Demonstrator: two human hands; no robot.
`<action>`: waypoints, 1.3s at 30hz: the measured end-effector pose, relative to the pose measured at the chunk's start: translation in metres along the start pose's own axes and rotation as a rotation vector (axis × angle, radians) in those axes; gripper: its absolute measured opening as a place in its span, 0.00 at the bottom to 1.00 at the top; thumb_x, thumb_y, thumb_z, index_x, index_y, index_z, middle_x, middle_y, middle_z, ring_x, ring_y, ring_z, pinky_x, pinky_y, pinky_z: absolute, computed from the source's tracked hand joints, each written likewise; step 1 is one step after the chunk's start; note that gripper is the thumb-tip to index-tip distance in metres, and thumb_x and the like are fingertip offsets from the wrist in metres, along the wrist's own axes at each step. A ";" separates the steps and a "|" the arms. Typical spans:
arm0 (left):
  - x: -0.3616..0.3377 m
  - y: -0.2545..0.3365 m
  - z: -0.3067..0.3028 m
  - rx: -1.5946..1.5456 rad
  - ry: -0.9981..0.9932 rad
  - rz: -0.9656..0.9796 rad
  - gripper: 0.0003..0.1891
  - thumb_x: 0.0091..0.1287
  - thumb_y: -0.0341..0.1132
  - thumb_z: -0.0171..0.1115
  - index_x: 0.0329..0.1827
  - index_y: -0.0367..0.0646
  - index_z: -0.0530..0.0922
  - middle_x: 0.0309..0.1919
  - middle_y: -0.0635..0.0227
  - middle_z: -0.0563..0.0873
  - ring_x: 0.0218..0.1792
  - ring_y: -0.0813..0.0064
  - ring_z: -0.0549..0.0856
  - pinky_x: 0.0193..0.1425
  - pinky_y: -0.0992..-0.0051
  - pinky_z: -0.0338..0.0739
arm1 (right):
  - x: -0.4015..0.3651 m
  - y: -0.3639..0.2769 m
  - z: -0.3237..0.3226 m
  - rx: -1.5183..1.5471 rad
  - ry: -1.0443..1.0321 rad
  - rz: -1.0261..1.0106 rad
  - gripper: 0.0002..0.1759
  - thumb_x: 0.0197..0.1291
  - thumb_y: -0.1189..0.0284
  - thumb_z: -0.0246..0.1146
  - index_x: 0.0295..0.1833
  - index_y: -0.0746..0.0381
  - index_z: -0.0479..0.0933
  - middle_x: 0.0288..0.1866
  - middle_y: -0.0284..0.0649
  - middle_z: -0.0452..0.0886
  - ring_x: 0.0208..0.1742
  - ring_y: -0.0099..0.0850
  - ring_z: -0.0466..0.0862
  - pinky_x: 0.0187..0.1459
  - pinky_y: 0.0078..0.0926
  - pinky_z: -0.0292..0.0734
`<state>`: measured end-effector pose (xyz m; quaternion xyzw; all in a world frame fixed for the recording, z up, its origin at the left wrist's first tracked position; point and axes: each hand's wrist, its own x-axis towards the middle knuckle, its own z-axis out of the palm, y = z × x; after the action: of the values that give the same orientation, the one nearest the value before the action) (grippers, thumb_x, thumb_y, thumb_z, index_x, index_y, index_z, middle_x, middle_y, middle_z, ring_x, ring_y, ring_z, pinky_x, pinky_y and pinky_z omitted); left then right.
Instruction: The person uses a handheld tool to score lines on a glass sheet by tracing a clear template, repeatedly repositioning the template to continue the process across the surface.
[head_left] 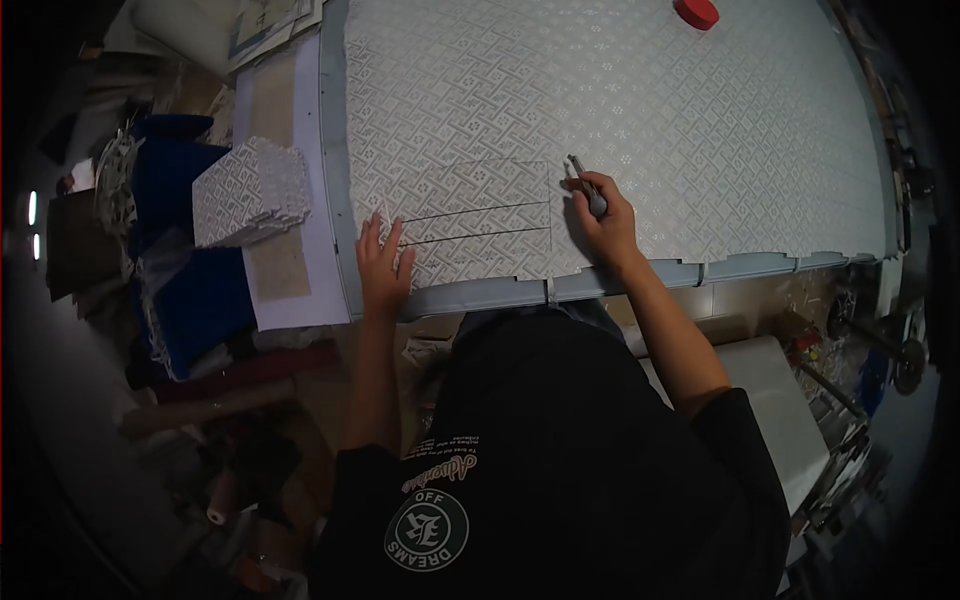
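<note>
Pale patterned sheet material is spread over the worktable, with a woven-strip and small-flower design. My left hand lies on it near the front left corner, fingers spread and holding nothing. In my right hand is a slim dark tool with a rounded end, its narrow tip pointing away from me; I cannot tell its exact kind. Two dark lines run across the sheet between my hands. A thin, faint outline meets their right ends, just left of the tool.
A red round object sits at the far side. Left of the table, a stack of matching patterned pieces stands on a white board, beside blue material. The table's front edge runs close to my body.
</note>
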<state>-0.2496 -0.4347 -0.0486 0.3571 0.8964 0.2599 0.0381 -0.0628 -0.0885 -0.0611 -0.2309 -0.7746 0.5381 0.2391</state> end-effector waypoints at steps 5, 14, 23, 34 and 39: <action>-0.010 0.015 0.011 0.127 0.013 -0.049 0.25 0.78 0.39 0.60 0.77 0.49 0.77 0.83 0.50 0.66 0.82 0.43 0.61 0.84 0.48 0.54 | 0.002 0.005 -0.008 0.147 -0.084 0.206 0.15 0.74 0.76 0.67 0.63 0.63 0.79 0.43 0.38 0.91 0.45 0.24 0.91 0.50 0.22 0.84; -0.016 0.005 0.006 -0.040 0.002 -0.088 0.25 0.76 0.39 0.63 0.75 0.46 0.79 0.84 0.52 0.65 0.85 0.46 0.59 0.87 0.41 0.42 | -0.005 -0.009 -0.008 -0.181 -0.039 -0.122 0.12 0.63 0.71 0.74 0.51 0.60 0.86 0.40 0.42 0.90 0.46 0.44 0.89 0.52 0.39 0.82; -0.035 0.000 -0.003 -0.036 -0.009 0.043 0.29 0.74 0.45 0.67 0.76 0.46 0.78 0.83 0.52 0.67 0.84 0.45 0.62 0.84 0.40 0.52 | -0.054 -0.021 0.035 -0.358 -0.061 -0.275 0.36 0.53 0.70 0.80 0.69 0.61 0.78 0.58 0.50 0.85 0.61 0.51 0.82 0.59 0.45 0.78; -0.039 -0.009 0.001 -0.017 0.035 0.052 0.30 0.67 0.52 0.74 0.68 0.47 0.83 0.79 0.54 0.71 0.82 0.44 0.65 0.82 0.32 0.50 | -0.077 -0.028 0.060 -0.460 -0.096 -0.259 0.37 0.53 0.69 0.81 0.70 0.61 0.78 0.63 0.56 0.83 0.69 0.54 0.80 0.65 0.47 0.78; -0.046 -0.005 0.002 0.091 0.048 0.020 0.31 0.67 0.51 0.75 0.71 0.52 0.82 0.78 0.55 0.74 0.82 0.46 0.66 0.81 0.28 0.49 | -0.081 -0.030 0.063 -0.487 -0.045 -0.285 0.35 0.54 0.70 0.81 0.69 0.62 0.79 0.65 0.54 0.83 0.72 0.53 0.80 0.65 0.47 0.78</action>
<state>-0.2183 -0.4667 -0.0583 0.3612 0.9042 0.2279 -0.0020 -0.0421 -0.1933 -0.0621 -0.1584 -0.9107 0.3023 0.2327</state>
